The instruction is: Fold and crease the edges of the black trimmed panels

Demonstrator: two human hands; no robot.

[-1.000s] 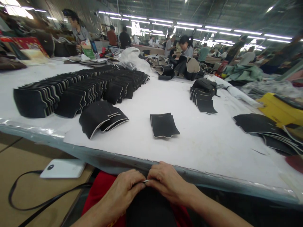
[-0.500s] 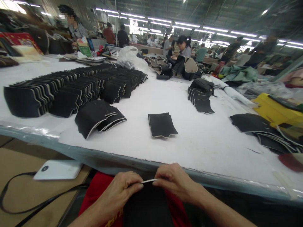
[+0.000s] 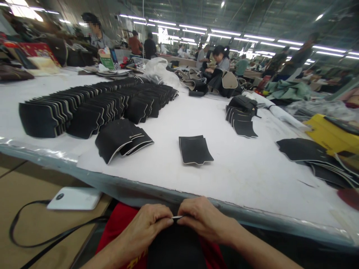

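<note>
While in two hands point(image 3: 153, 221) point(image 3: 202, 216), one black panel point(image 3: 176, 244).

Rows of ceiling tubes point(image 3: 242, 40) light the hall brightly; glare streaks the tabletop's point(image 3: 157, 157) left edge, and the picture's margins smear and stretch.

The person wears a red fabric garment point(image 3: 117, 226), visible at the lower centre of the frame. Yellow markings point(image 3: 136, 262) are located on its lower left portion, near the bottom edge. The left hand point(image 3: 153, 221), right hand point(image 3: 204, 218) and both forearms are bare.
</note>
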